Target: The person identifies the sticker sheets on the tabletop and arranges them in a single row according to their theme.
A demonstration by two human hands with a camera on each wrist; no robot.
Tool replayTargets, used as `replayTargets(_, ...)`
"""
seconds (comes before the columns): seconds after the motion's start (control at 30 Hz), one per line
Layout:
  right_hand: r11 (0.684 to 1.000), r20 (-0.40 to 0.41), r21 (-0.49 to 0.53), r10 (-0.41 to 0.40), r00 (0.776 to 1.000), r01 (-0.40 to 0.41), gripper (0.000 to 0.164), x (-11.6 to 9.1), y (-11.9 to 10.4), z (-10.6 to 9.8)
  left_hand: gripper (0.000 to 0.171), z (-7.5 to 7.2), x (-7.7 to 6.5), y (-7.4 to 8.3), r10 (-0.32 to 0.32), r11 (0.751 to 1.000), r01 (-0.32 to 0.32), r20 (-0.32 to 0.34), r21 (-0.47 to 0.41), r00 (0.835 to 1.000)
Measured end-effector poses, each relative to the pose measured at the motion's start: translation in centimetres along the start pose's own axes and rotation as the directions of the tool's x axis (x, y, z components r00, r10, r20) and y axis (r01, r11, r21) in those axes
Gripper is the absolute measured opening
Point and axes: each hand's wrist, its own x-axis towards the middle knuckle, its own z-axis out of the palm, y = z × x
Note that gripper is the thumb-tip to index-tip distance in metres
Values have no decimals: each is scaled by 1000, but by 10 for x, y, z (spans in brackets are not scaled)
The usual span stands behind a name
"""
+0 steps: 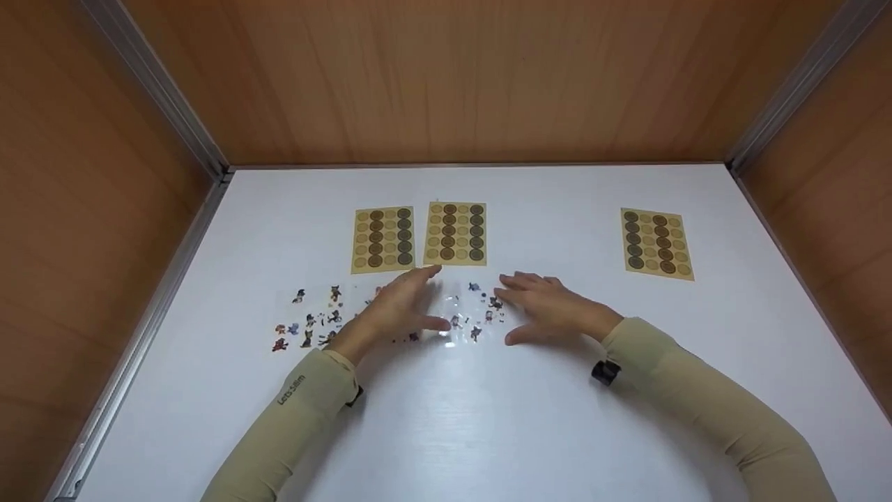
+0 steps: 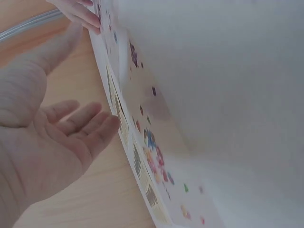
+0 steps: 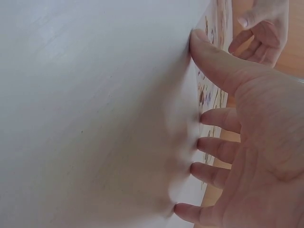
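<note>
Through the head camera I am seeing clear sheets printed with small cartoon figures [image 1: 476,333] lying flat across the middle of the desk [image 1: 446,425], partly under and between the person's two hands. Their see-through edges are blending into the white surface, so I am not able to count them.

The left hand [image 1: 394,307] is hovering above the figures, its thumb spreading wide from the fingers [image 2: 88,137]; in the left wrist view the palm is showing and the hand is holding nothing. The right hand [image 1: 554,307] is resting just beside the figures at their right, fingers [image 3: 222,119] spreading apart and gripping nothing. Their tips are meeting the surface in the right wrist view, but I cannot tell whether any are touching a clear sheet's edge.

Beyond the hands, two gold sheets of coin-like discs, a left one [image 1: 382,240] and a middle one [image 1: 455,234], are lying side by side, while a third gold sheet [image 1: 657,244] is lying well apart to the right, slightly askew. Tan sleeves [image 1: 697,390] are covering both forearms, and wood-grain panels [image 1: 474,84] are enclosing the desk.
</note>
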Motion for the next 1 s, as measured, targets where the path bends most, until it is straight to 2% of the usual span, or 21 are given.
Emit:
replayTargets(0.1, 1000, -1, -5, -2, 1000, 2, 92, 1, 0, 0, 115, -2, 2, -3, 64, 992, -70, 62, 102, 996)
replayTargets(0.2, 1000, 1, -2, 2, 1000, -2, 92, 1, -2, 0, 117, -2, 4, -5, 66, 983, -85, 117, 166, 991)
replayTargets(0.33, 1000, 9, 11, 11, 1000, -11, 92, 1, -4, 0, 118, -1, 6, -10, 46, 975, -81, 171, 207, 984)
replayTargets(0.47, 1000, 16, 19, 18, 1000, -18, 92, 1, -5, 1, 116, -2, 6, -13, 67, 972, -111, 209, 206, 976)
replayTargets(0.63, 999, 19, 18, 29, 999, -30, 89, 1, -7, 0, 114, -4, 5, -15, 90, 972, -135, 227, 191, 970)
replayTargets(1.0, 1000, 41, 13, 8, 999, -9, 96, 2, -5, -1, 118, -4, 5, -14, 74, 969, -125, 229, 215, 971)
